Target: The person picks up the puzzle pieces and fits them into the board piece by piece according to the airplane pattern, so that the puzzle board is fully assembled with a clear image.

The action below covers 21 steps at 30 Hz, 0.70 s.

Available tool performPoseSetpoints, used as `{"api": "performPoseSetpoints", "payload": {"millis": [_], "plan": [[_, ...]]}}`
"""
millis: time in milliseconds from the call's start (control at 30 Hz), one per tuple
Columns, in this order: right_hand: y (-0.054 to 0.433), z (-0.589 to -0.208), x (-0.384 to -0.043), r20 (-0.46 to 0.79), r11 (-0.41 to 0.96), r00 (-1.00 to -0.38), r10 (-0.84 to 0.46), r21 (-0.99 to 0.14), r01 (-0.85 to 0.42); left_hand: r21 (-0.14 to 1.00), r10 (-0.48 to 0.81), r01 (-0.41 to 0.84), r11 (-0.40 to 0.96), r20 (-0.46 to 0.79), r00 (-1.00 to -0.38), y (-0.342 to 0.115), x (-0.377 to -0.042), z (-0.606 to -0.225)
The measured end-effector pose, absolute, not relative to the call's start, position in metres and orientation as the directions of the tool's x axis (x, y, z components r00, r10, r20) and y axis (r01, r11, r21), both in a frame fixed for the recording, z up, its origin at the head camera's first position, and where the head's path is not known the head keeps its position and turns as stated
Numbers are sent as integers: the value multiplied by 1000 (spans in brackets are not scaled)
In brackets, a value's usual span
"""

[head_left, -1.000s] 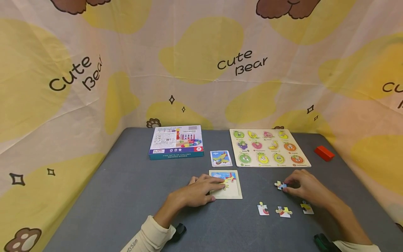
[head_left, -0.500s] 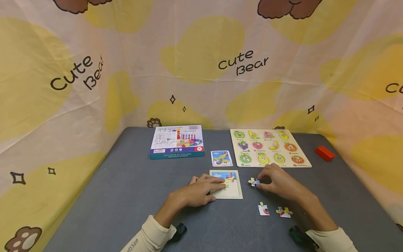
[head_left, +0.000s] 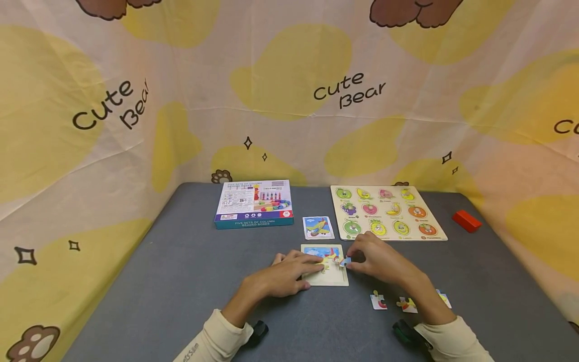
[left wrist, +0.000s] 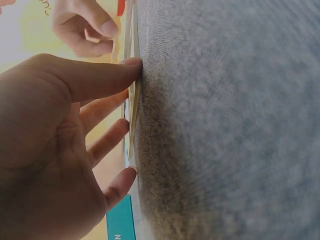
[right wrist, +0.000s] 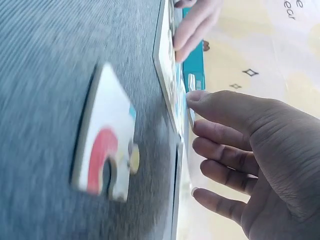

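Note:
My left hand (head_left: 287, 274) rests on a small wooden puzzle tray (head_left: 335, 280), its fingers stretched over the left part and the thumb at the near edge. Blue sky and red airplane pieces fill the tray's upper part; bare wood shows below. Between the thumb and index finger of my right hand (head_left: 382, 259) is a blue-and-yellow jigsaw piece (head_left: 346, 262), held over the tray's right edge. The right wrist view shows this piece edge-on, its face hidden. Nearer me lie a red-and-white jigsaw piece (head_left: 378, 301), another piece (head_left: 406, 304), and one partly behind the right forearm (head_left: 445, 298).
Behind the tray lies a picture card (head_left: 318, 228) of a yellow airplane. A beaded-toy box (head_left: 253, 205) stands at the back left. Toward the back right are a fruit puzzle board (head_left: 388, 213) and a red block (head_left: 466, 220).
My right hand has carried the jigsaw piece leftward from beside the loose pieces to the tray's right edge. The left hand has stayed in place.

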State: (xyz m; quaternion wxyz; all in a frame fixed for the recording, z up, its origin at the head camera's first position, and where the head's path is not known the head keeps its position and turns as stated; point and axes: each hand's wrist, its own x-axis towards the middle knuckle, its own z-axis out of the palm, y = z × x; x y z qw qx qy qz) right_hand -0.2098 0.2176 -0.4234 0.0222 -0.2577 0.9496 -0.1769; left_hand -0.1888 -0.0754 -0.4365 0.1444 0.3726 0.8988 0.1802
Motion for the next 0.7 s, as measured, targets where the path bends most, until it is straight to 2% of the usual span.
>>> {"api": "performPoseSetpoints", "payload": {"millis": [367, 700], "plan": [[199, -428, -212, 88, 772, -827, -555, -317, -551, 436, 724, 622, 651, -109, -681, -76, -189, -437], [198, -433, -213, 52, 747, -827, -560, -400, -531, 438, 718, 611, 659, -125, -685, -75, -187, -435]]}}
